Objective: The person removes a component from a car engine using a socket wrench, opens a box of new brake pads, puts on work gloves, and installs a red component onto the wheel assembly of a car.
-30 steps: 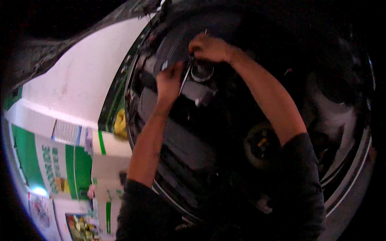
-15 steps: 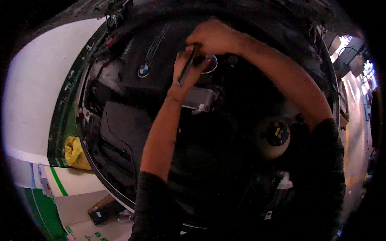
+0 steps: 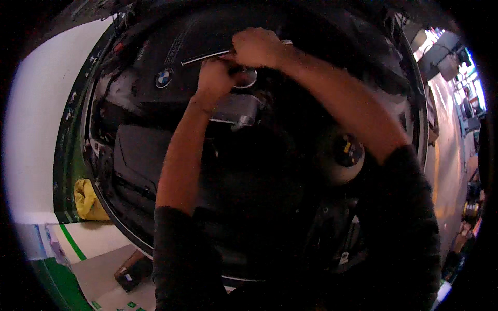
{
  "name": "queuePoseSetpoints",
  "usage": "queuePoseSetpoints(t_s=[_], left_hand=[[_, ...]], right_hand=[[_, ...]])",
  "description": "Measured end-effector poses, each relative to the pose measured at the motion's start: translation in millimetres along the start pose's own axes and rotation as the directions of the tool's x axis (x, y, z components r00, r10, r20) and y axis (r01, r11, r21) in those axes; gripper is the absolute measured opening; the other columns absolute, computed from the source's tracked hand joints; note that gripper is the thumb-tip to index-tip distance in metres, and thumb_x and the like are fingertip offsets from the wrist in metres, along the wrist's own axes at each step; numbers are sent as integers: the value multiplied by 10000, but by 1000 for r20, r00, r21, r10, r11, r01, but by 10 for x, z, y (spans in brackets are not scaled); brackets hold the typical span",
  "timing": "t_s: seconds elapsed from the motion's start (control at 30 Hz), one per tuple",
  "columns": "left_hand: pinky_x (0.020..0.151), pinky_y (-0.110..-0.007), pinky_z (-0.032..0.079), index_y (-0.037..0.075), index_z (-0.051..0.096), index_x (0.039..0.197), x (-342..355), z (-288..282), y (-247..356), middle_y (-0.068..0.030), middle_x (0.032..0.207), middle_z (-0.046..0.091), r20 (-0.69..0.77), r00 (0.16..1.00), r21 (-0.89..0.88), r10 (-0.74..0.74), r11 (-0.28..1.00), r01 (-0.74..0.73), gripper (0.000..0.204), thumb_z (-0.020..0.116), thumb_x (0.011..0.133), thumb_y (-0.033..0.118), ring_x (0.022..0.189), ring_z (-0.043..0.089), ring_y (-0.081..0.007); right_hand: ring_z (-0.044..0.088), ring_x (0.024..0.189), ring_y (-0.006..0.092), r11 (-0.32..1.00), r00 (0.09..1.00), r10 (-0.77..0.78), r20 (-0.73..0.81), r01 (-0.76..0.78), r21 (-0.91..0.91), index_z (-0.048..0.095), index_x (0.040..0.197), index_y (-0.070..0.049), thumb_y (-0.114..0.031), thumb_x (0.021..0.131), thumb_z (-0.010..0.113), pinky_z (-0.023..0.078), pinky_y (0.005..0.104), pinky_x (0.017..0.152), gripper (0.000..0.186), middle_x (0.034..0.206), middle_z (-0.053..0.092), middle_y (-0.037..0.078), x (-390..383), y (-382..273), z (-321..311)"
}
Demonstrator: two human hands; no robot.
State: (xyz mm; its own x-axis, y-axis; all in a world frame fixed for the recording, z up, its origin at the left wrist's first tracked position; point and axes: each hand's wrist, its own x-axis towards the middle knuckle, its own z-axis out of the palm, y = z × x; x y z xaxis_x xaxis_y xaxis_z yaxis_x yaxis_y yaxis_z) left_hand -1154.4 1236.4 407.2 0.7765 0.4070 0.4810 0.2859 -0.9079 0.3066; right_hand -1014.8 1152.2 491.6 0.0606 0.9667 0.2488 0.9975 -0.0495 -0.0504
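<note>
My right hand (image 3: 257, 49) is closed on a long shiny metal bar (image 3: 202, 56), held crosswise over the engine bay. Just below it, my left hand (image 3: 215, 80) has its fingers curled under the bar; what they grip is hidden. They are beside a round silver-rimmed opening (image 3: 249, 78). A black plastic engine cover (image 3: 187, 31) with a round badge lies behind the hands, and a ribbed metal housing (image 3: 233, 111) sits below the opening.
A reservoir with a dark cap (image 3: 348, 151) is at right. A yellow cloth (image 3: 91, 199) is at the left edge, near a white wall (image 3: 41, 129) and a small dark box (image 3: 135, 272). The raised bonnet spans the top; a workshop floor (image 3: 441, 155) shows at right.
The metal bar has swung from steep to nearly level. My left hand has moved slightly down from the right hand. The view has turned, showing more of the workshop at right.
</note>
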Motion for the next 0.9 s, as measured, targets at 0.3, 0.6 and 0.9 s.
queuePoseSetpoints(t_s=[0.3, 0.6, 0.9], left_hand=[[878, -446, 496, 108, 728, 1044, -75, -56, -84, -169, 1053, 674, 152, 979, 62, -138, 990, 130, 392, 740, 785, 402, 1014, 621, -359], [888, -443, 492, 88, 730, 1050, -32, -170, 12, -166, 994, 702, 230, 958, 70, -171, 985, 158, 421, 739, 789, 418, 999, 643, -337], [863, -497, 494, 96, 735, 1029, -198, -338, 46, -171, 885, 709, -164, 986, 62, -3, 998, 14, 294, 677, 833, 308, 788, 663, -370]], right_hand=[[620, 955, 377, 951, 955, -296, 11, 294, 95, 589, 1106, -79, -539, 953, 498, 488, 473, 802, 494, 941, 653, 178, -118, 669, 208], [643, 882, 402, 939, 942, -334, -28, 335, 76, 580, 1113, -102, -515, 1009, 368, 523, 513, 785, 476, 913, 653, 191, -83, 1231, 376], [664, 841, 373, 985, 986, -168, 17, 168, -33, 632, 1064, -115, -546, 1008, 335, 534, 489, 769, 526, 837, 668, 157, -364, 1221, 333]])
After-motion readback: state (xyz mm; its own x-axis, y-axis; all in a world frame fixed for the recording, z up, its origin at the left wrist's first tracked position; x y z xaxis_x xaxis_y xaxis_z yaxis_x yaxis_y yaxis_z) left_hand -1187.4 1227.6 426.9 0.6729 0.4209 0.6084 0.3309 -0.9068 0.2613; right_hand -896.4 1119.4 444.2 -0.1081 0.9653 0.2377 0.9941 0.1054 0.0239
